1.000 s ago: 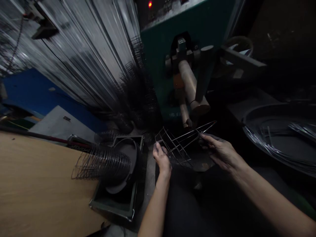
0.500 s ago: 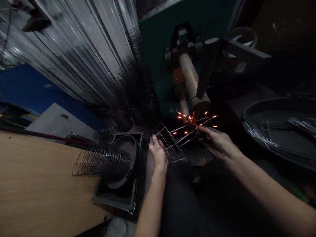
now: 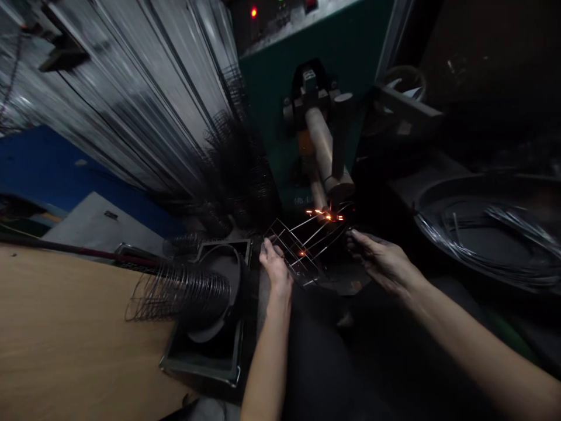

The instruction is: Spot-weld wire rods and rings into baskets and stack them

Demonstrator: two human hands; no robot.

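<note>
A small wire grid (image 3: 302, 248) lies tilted between my two hands, its far end under the round electrode (image 3: 338, 188) of the green welding machine (image 3: 337, 70). Orange sparks glow where the wires meet the electrode. My left hand (image 3: 275, 264) is closed on the grid's near left corner. My right hand (image 3: 380, 262) pinches the grid's right side, fingers curled toward the electrode.
A stack of finished wire pieces (image 3: 184, 289) lies on a dark bin (image 3: 210, 345) at the left, beside a wooden tabletop (image 3: 65, 351). More dark wire stacks (image 3: 236, 169) lean against a corrugated metal wall (image 3: 131, 88). A round pan with loose wires (image 3: 486, 231) stands at the right.
The grid went from held just below the electrode to pressed under it, and sparks appeared. Both hands shifted slightly left with the grid. The sparks are now fewer and closer to the weld point.
</note>
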